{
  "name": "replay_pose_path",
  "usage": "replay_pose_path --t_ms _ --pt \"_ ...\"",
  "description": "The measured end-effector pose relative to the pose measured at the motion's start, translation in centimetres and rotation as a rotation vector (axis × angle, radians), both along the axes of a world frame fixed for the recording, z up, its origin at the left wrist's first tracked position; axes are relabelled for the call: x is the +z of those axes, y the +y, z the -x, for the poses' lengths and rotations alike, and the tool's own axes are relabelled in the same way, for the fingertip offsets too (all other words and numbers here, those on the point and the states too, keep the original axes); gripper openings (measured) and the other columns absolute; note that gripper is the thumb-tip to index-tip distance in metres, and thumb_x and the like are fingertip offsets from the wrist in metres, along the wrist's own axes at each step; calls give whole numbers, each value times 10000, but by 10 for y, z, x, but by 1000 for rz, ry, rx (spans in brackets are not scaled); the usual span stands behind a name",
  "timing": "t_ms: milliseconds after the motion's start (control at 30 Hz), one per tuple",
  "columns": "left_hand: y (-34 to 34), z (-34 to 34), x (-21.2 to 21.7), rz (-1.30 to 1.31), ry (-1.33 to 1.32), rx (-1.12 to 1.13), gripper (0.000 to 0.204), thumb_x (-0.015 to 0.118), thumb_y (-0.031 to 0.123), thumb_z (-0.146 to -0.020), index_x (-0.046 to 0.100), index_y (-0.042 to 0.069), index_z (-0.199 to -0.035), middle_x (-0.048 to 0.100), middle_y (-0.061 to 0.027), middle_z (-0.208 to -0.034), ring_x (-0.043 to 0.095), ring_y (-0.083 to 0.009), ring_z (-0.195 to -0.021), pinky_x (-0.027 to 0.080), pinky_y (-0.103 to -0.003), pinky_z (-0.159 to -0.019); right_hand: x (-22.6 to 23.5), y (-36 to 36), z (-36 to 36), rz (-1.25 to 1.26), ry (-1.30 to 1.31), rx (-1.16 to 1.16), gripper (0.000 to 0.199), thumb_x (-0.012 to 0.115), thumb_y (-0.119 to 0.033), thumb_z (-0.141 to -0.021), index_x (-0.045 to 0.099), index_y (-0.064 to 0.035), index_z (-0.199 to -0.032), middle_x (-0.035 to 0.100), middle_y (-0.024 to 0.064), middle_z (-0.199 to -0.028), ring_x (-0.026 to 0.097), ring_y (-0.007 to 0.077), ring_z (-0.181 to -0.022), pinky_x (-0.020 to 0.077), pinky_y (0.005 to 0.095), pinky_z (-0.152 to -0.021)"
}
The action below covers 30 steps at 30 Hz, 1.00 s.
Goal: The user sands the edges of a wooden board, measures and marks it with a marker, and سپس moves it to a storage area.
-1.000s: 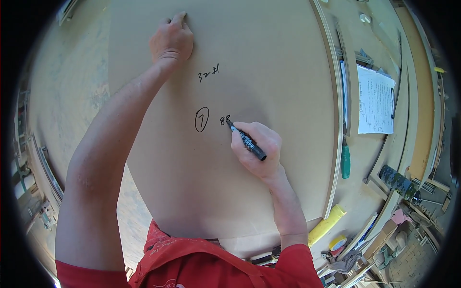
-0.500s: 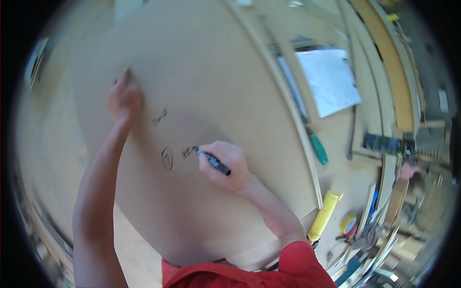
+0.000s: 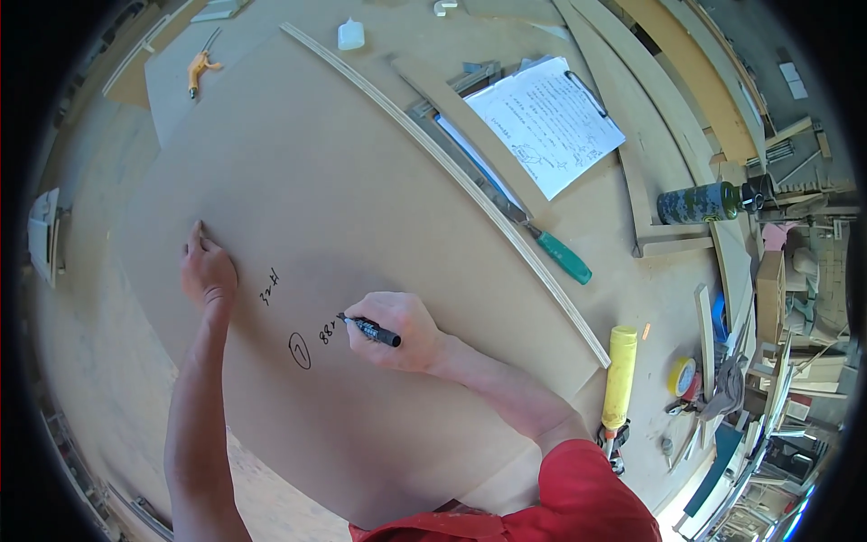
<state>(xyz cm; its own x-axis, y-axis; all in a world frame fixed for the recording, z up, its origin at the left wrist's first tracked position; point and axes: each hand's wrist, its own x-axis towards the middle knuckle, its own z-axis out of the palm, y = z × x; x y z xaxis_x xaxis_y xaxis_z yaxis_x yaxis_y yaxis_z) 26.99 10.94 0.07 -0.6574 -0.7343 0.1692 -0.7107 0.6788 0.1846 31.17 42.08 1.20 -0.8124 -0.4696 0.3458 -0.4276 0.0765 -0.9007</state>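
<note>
Right hand (image 3: 397,332) grips a black marker (image 3: 376,332) in a writing hold, its tip at the end of a short row of black handwritten marks (image 3: 328,331) on a large brown panel (image 3: 307,181). A circled mark (image 3: 299,350) sits just left of that row. Left hand (image 3: 209,271) rests on the panel near its left edge, index finger extended, the others partly curled; cannot tell whether anything lies beneath the palm. Beyond the panel's right edge: a green-handled tool (image 3: 564,257), a clipped written sheet (image 3: 546,126), and, near the lower-right corner, a yellow tube (image 3: 619,379).
</note>
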Motion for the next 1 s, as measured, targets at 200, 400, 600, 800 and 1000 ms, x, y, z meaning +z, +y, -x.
replay_pose_path --t_ms 200,400,600,800,1000 --pt "4 0 2 -8 -24 20 400 362 300 -981 576 265 -1318 606 -101 -1252 592 -338 -1105 480 -445 -894 0 2 4 -2 -22 11 88 673 -28 -751 642 -23 -834 644 101 -703 623 249 -587 490 331 -527" --pt "1 0 -2 -2 2 -12 406 359 308 -981 573 264 -1322 604 -105 -1254 592 -341 -1104 481 -446 -890 3 4 5 26 -54 -20 81 676 -40 -763 650 -27 -839 651 100 -708 630 253 -599 497 335 -537" --pt "1 0 0 29 -21 8 398 373 311 -983 570 268 -1325 618 -98 -1228 602 -343 -1081 490 -449 -865 -1 4 6 31 -16 13 94 677 -61 -784 656 -27 -869 656 101 -734 636 261 -634 503 346 -566" --pt "5 2 3 11 -53 5 412 359 320 -984 561 268 -1340 613 -112 -1248 598 -354 -1094 489 -452 -878 1 9 5 50 -25 25 107 678 -71 -794 653 -28 -889 649 103 -742 635 264 -649 498 356 -577" --pt "8 1 6 2 -64 6 410 360 333 -990 569 256 -1334 601 -123 -1275 592 -362 -1112 486 -451 -904 1 8 3 22 -8 31 120 679 -73 -793 652 -30 -902 639 109 -733 630 272 -640 492 366 -568"
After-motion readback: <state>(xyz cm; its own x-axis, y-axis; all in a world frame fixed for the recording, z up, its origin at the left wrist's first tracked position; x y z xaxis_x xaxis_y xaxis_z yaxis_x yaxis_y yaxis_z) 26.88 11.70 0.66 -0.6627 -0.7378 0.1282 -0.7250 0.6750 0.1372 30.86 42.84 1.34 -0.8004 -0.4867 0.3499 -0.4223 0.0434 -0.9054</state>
